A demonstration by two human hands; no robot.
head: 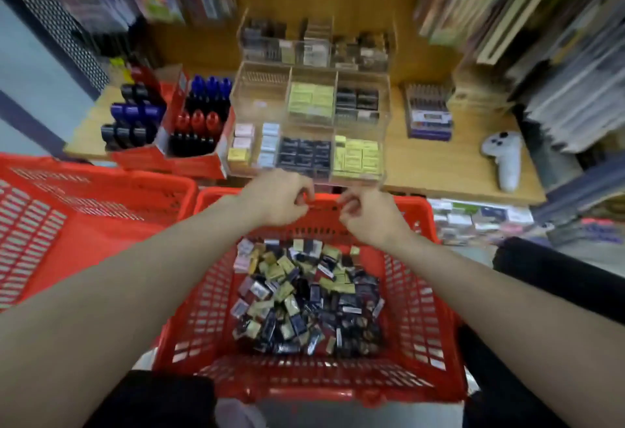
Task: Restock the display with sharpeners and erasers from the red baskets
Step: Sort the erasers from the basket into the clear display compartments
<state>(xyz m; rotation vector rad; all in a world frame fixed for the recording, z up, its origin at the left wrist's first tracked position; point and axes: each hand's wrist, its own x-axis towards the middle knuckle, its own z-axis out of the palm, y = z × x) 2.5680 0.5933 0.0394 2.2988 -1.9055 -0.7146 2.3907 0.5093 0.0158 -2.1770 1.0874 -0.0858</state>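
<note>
- Wooden shelf [449,170]: light-brown board across the upper half of the view, backed by a wooden panel; blurred stacks of paper goods and books rise at 11 and 1 o'clock.
- Clear display case [309,123]: stands at 12 o'clock on the shelf, tiered and divided into compartments; several hold rows of yellow, dark and pale small boxes, while the compartment at its upper left looks bare.
- Red basket [412,295]: fills the centre and 6 o'clock, just below the shelf edge; its floor holds a loose heap of small packets [306,299], dark blue, gold and pink. Which are sharpeners and which erasers cannot be told.
- Second red basket [84,211]: at 9 o'clock, beside the first; its contents are not visible.
- Left hand [275,199]: over the far rim of the centre basket, just below the case front, fingers curled inward; whether they pinch anything is not discernible.
- Right hand [370,212]: near the left hand over the same rim, fingers likewise curled; contents not discernible.
- Red cartons of stamps or markers [189,123]: at 10 o'clock, with blue, red and black caps.
- White controller [505,160]: lies at 2 o'clock on the shelf.
- Purple box [429,113]: at 1 o'clock, right of the case.
</note>
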